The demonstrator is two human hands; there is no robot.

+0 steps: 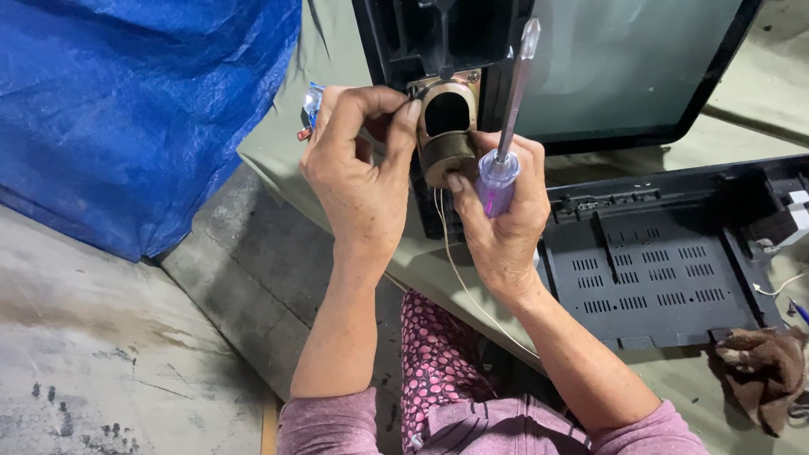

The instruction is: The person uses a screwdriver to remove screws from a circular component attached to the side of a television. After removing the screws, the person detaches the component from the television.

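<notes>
Left fingers: your left hand (358,173) pinches its thumb and fingertips together on the top-left edge of the small round speaker (447,135).
Right fingers: your right hand (503,215) is clamped on the screwdriver (504,143) by its translucent purple handle, thumb tip touching the speaker's lower rim.
Speaker: brass-coloured, between both hands, against the black monitor frame (383,42) at 12 o'clock.
Screwdriver shaft: points up towards 12 o'clock, clear tip over the grey screen (624,59).
Wire: a thin pale wire (463,286) hangs from the speaker towards 6 o'clock.
Back cover: a vented black panel (657,282) lies at 3 o'clock.
Rag: a brown cloth (763,371) at 4 o'clock.
Tarp: a blue tarpaulin (143,109) at 10 o'clock.
</notes>
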